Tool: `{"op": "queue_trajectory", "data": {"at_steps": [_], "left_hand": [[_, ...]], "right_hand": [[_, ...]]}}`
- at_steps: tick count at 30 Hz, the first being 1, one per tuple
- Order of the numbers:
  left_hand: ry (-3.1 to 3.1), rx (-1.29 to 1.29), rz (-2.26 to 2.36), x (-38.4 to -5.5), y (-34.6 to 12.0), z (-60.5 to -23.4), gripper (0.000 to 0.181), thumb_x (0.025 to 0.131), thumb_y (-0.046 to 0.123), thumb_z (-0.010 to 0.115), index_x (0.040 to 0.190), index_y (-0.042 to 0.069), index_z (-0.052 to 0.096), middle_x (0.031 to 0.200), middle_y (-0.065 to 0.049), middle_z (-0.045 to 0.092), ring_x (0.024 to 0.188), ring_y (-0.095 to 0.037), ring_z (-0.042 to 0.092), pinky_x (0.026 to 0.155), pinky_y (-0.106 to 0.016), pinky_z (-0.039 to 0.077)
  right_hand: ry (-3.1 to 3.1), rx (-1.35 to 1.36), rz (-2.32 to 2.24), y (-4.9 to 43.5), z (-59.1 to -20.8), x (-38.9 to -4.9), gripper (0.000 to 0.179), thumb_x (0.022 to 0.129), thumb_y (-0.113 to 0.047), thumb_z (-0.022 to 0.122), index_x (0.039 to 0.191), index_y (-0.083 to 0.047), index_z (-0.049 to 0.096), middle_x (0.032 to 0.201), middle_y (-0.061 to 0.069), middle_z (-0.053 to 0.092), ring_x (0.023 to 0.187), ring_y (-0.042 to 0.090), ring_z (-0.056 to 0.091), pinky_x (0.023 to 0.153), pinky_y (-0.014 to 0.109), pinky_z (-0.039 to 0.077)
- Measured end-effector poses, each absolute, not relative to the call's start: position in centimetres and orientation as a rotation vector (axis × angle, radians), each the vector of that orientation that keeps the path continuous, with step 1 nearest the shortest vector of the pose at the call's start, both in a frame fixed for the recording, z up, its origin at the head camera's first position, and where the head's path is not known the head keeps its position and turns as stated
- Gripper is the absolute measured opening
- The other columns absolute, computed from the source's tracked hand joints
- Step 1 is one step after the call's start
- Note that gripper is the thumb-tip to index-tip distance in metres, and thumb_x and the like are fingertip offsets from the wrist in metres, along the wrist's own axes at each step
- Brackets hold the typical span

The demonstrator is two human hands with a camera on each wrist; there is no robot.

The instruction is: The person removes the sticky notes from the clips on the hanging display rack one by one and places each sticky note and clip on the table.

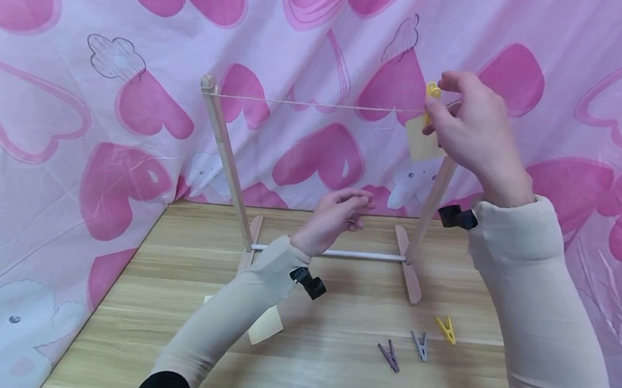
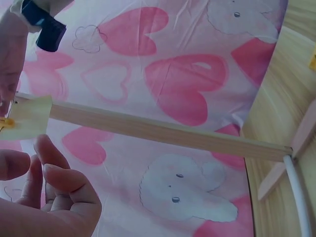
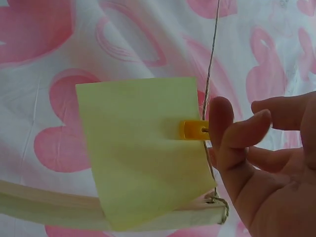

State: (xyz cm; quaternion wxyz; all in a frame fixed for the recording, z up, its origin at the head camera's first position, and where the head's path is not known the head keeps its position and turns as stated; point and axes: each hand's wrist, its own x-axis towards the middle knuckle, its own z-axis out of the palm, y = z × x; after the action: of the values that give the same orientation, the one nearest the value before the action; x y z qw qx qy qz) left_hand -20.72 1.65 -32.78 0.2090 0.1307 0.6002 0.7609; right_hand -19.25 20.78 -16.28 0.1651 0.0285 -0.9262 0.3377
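Note:
A pale yellow square of paper (image 3: 143, 148) hangs from the string (image 1: 315, 104) near its right end, held there by a yellow clothespin (image 3: 193, 130). Around that clothespin is my right hand (image 1: 475, 126), thumb and fingers spread apart, with the pin's handle showing between them; its fingers hide part of the pin in the right wrist view. My left hand (image 1: 336, 218) hovers lower, in front of the wooden frame (image 1: 229, 161), fingers loosely bent and nothing in them. In the left wrist view its fingertips (image 2: 54, 153) lie just below the hanging paper.
On the table (image 1: 337, 311) lie a purple clothespin (image 1: 389, 356), a grey clothespin (image 1: 420, 346) and another yellow clothespin (image 1: 447, 330). More pale paper (image 1: 266, 326) lies partly behind the left sleeve. A white rod (image 1: 365, 255) joins the frame's feet; a heart-patterned curtain (image 1: 318, 154) hangs behind.

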Motion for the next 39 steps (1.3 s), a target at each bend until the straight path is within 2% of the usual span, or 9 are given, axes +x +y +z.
{"op": "queue_trajectory", "data": {"at_steps": [3, 9, 15, 20, 23, 29, 36, 39], "left_hand": [[1.676, 0.386, 2.121, -20.8, 2.1, -32.4, 0.028, 0.099, 0.016, 0.054, 0.121, 0.002, 0.060, 0.113, -0.013, 0.066, 0.063, -0.013, 0.056, 0.062, -0.022, 0.045], [1.701, 0.387, 2.151, -21.3, 3.1, -32.1, 0.026, 0.097, 0.016, 0.056, 0.120, 0.004, 0.062, 0.119, -0.016, 0.066, 0.061, -0.011, 0.056, 0.060, -0.021, 0.045], [1.712, 0.335, 2.168, -21.6, 4.2, -31.8, 0.025, 0.093, 0.017, 0.062, 0.117, 0.012, 0.065, 0.117, -0.008, 0.068, 0.061, -0.010, 0.057, 0.058, -0.021, 0.047], [1.700, 0.350, 2.202, -21.7, 5.0, -31.1, 0.031, 0.094, 0.018, 0.062, 0.125, 0.012, 0.062, 0.117, -0.005, 0.068, 0.063, -0.011, 0.060, 0.061, -0.021, 0.048], [1.675, 0.374, 2.225, -21.8, 5.4, -30.6, 0.036, 0.096, 0.016, 0.059, 0.132, 0.010, 0.057, 0.119, -0.006, 0.067, 0.065, -0.012, 0.061, 0.062, -0.021, 0.049], [1.555, 0.449, 2.266, -21.9, 6.3, -29.7, 0.040, 0.097, 0.016, 0.057, 0.136, 0.006, 0.052, 0.119, -0.003, 0.064, 0.070, -0.012, 0.062, 0.063, -0.019, 0.048], [1.452, 0.458, 2.358, -22.2, 7.0, -28.9, 0.028, 0.098, 0.017, 0.056, 0.122, 0.003, 0.060, 0.107, -0.002, 0.064, 0.077, -0.012, 0.064, 0.069, -0.020, 0.049], [1.436, 0.419, 2.381, -22.3, 7.1, -28.8, 0.028, 0.098, 0.018, 0.057, 0.121, 0.003, 0.060, 0.106, -0.005, 0.066, 0.078, -0.012, 0.066, 0.072, -0.020, 0.050]], "right_hand": [[-2.655, 0.089, 1.000, 20.7, -15.9, -19.7, 0.060, 0.098, -0.038, 0.048, 0.151, -0.018, 0.029, 0.149, 0.006, 0.045, 0.067, -0.002, 0.062, 0.060, 0.015, 0.047], [-2.674, 0.087, 1.013, 20.7, -15.6, -20.2, 0.060, 0.098, -0.038, 0.047, 0.151, -0.019, 0.028, 0.145, 0.012, 0.047, 0.069, 0.000, 0.064, 0.060, 0.016, 0.048], [-2.619, 0.142, 1.055, 20.8, -15.6, -20.8, 0.052, 0.099, -0.030, 0.049, 0.144, -0.007, 0.039, 0.129, 0.018, 0.056, 0.060, -0.001, 0.063, 0.059, 0.013, 0.050], [-2.565, 0.147, 1.158, 21.1, -15.7, -20.9, 0.043, 0.099, -0.026, 0.052, 0.134, -0.001, 0.049, 0.102, 0.001, 0.060, 0.059, 0.002, 0.065, 0.059, 0.014, 0.053], [-2.544, 0.136, 1.226, 21.2, -15.7, -20.9, 0.042, 0.099, -0.026, 0.052, 0.131, 0.001, 0.051, 0.092, -0.004, 0.059, 0.058, 0.005, 0.066, 0.058, 0.015, 0.053], [-2.506, 0.146, 1.332, 21.3, -15.8, -21.0, 0.044, 0.098, -0.023, 0.054, 0.130, 0.006, 0.049, 0.086, -0.003, 0.060, 0.056, 0.006, 0.065, 0.057, 0.016, 0.053], [-2.514, 0.147, 1.352, 21.4, -15.8, -21.0, 0.045, 0.098, -0.025, 0.055, 0.132, 0.005, 0.050, 0.086, -0.002, 0.060, 0.059, 0.007, 0.066, 0.058, 0.016, 0.053], [-2.520, 0.140, 1.357, 21.5, -15.9, -20.9, 0.046, 0.098, -0.026, 0.055, 0.132, 0.004, 0.050, 0.088, -0.001, 0.059, 0.060, 0.008, 0.066, 0.059, 0.016, 0.053]]}}
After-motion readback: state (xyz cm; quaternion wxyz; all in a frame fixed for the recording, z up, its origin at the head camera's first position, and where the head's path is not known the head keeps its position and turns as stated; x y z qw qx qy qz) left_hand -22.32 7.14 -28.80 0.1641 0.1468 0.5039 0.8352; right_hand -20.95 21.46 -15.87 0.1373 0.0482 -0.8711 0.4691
